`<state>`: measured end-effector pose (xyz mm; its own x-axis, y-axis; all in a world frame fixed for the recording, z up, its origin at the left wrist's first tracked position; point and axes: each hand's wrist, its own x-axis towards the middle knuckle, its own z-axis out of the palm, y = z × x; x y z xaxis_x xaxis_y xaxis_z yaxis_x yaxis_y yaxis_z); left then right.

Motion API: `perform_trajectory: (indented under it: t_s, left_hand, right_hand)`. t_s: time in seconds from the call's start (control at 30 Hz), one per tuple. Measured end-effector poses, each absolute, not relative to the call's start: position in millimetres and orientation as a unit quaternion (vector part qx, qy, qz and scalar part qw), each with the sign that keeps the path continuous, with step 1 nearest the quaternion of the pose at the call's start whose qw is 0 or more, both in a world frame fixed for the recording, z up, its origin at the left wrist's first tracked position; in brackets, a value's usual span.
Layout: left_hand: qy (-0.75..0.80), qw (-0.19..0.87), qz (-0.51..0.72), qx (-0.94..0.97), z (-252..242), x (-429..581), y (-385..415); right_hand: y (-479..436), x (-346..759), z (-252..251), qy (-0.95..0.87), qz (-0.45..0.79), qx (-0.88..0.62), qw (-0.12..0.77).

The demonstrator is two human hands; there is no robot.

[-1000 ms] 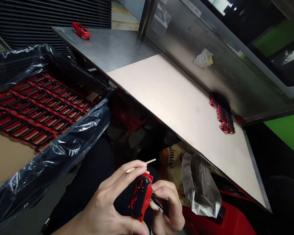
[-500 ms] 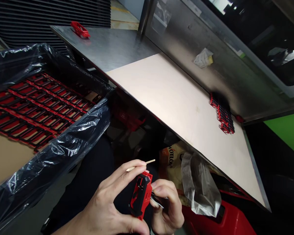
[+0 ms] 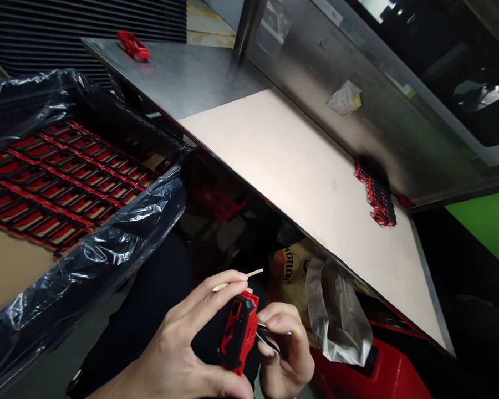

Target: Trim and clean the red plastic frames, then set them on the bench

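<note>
At the bottom centre, my left hand (image 3: 187, 343) grips a red and black plastic part (image 3: 240, 332) by its two ends, thumb below and fingers above. A thin wooden stick (image 3: 255, 272) is pinched between two fingers of that same hand. Just right of the part, my right hand (image 3: 286, 349) is closed on a slim metal tool that looks like tweezers (image 3: 270, 331). The tool's near end meets the right side of the part; its exact contact is hidden by the fingers.
A box lined with black plastic (image 3: 149, 205) holds rows of red and black parts (image 3: 58, 183) at left. The metal table (image 3: 183, 72) bears a red frame (image 3: 133, 46) and a pale sheet (image 3: 283, 160) with a cluster of parts (image 3: 376, 194). A grey bag (image 3: 336, 316) hangs at its edge.
My right hand has shifted slightly, and more of the metal tool shows between its fingers. The left hand keeps hold of the part and stick. The view has moved a little.
</note>
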<state>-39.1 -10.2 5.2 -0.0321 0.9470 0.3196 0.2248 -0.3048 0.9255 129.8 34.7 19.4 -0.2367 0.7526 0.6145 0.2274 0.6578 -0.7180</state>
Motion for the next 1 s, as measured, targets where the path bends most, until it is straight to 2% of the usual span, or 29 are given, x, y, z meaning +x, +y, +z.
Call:
perform_trajectory:
  t_s: [1.0]
  left_hand:
    - [0.499,0.356,0.534,0.583,3.5,-35.6,-11.2]
  right_hand:
    - [34.3,127.7,14.6,-0.760,0.224,-0.320,0.519]
